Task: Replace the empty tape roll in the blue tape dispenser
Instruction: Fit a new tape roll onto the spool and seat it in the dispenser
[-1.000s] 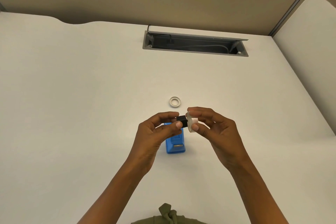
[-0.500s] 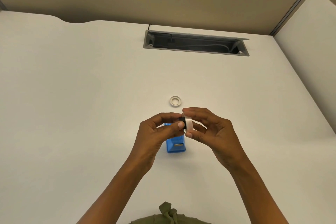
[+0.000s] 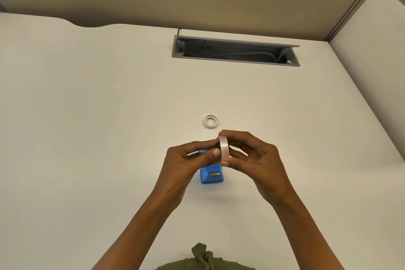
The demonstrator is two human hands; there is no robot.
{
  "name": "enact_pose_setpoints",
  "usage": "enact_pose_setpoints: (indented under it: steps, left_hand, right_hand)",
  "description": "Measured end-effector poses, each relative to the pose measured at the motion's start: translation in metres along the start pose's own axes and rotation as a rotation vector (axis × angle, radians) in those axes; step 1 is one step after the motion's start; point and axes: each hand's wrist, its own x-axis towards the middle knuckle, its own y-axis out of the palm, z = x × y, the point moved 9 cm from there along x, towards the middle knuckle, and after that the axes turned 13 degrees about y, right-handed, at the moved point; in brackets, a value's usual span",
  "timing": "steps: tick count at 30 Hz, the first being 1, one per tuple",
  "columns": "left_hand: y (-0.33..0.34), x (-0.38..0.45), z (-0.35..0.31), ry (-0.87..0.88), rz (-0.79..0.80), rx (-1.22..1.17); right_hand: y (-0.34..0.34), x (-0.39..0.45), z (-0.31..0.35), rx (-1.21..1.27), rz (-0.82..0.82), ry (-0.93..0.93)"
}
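Observation:
A full roll of clear tape stands on edge between my two hands, above the white desk. My right hand grips its rim with thumb and fingers. My left hand pinches a small black hub that sits in the roll's hole, mostly hidden. The blue tape dispenser rests on the desk right below my hands, its far half covered by them. An empty white tape core lies flat on the desk just beyond my hands.
A grey open cable tray with cords is sunk into the white desk at the back. A beige partition rises behind it. A second white surface adjoins at the right. Olive clothing shows at the bottom edge.
The black hub was outside the roll a second ago; the hands came together and the hub now sits inside the roll, almost hidden.

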Motion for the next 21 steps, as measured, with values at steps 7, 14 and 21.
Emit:
enact_pose_setpoints:
  steps: [7,14,21]
  left_hand:
    - [-0.003,0.003,0.002,0.041,0.010,-0.009]
    - [-0.017,0.005,0.017,0.026,-0.030,0.111]
    - [-0.025,0.014,0.038,0.142,0.062,0.409]
  right_hand:
    - [0.001,0.007,-0.009,-0.025,-0.004,0.033]
    - [-0.013,0.019,-0.021,-0.123,-0.121,0.063]
    - [-0.012,0.033,-0.030,-0.212,-0.118,0.088]
